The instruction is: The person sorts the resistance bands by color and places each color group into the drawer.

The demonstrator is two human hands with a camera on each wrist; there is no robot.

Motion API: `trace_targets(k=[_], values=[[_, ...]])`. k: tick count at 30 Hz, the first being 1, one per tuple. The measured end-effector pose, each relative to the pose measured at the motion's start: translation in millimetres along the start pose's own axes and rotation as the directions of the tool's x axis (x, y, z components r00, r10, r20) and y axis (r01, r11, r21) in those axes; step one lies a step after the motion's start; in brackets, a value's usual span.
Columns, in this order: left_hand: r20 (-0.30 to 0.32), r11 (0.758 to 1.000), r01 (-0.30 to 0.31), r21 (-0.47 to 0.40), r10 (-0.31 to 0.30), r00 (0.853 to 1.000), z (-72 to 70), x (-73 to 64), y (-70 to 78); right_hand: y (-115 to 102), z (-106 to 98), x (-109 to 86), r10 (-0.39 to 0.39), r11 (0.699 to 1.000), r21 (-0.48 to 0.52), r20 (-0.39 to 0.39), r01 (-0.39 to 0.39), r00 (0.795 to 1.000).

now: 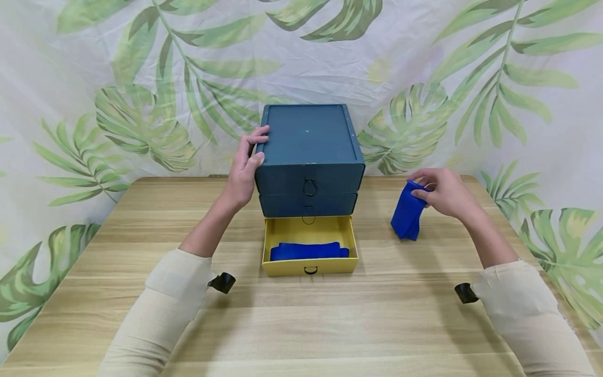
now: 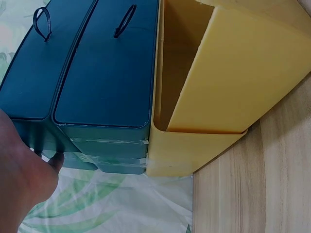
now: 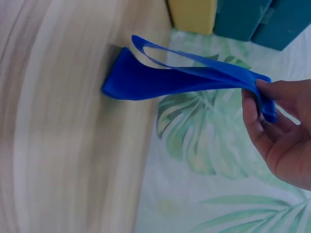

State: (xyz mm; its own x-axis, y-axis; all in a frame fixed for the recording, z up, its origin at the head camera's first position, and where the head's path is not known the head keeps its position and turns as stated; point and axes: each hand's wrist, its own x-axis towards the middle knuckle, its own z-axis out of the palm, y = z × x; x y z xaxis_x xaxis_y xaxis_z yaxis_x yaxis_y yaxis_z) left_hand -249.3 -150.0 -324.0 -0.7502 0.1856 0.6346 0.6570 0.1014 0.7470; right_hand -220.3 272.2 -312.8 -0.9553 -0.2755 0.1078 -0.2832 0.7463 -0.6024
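Observation:
A stacked drawer unit [image 1: 306, 136] stands at the back middle of the table, two dark blue-green drawers over a yellow one. My left hand [image 1: 245, 170] rests against its left side, fingertips and thumb at the top edge. The yellow drawer [image 1: 287, 268] is pulled out, with a folded flat blue band [image 1: 308, 251] lying inside. To the right, my right hand [image 1: 445, 191] pinches a second flat blue band [image 1: 406, 212] between thumb and fingers. In the right wrist view this band [image 3: 160, 83] hangs in loose folds, its lower end close over the table.
The wooden table [image 1: 311, 324] reaches back to a leaf-printed cloth [image 1: 311, 68]. Small black loops [image 1: 309, 187] serve as pulls on the drawer fronts. Black wrist-camera mounts [image 1: 222, 283] stick out from both sleeves.

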Motion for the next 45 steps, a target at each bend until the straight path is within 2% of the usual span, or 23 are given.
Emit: trace_targets(k=[7,15,31,45], values=[[0.002,1.000,0.000,0.007,0.000,1.000,0.3,0.2,0.3,-18,-1,-2.6,-0.031,0.995,0.099,-0.021,0.033,0.999],[0.002,1.000,0.005,0.003,-0.005,1.000,-0.1,0.8,0.5,-40,-4,-8.3,-0.098,0.985,0.135,-0.049,0.104,0.994],[0.000,1.000,-0.011,0.002,0.011,1.000,0.9,0.2,1.2,-82,-3,-23.8,-0.203,0.954,0.225,0.005,0.197,0.979],[0.002,1.000,-0.007,0.027,0.007,1.000,-0.4,-1.0,1.1,-100,4,-29.5,-0.274,0.930,0.267,0.040,0.254,0.961]])
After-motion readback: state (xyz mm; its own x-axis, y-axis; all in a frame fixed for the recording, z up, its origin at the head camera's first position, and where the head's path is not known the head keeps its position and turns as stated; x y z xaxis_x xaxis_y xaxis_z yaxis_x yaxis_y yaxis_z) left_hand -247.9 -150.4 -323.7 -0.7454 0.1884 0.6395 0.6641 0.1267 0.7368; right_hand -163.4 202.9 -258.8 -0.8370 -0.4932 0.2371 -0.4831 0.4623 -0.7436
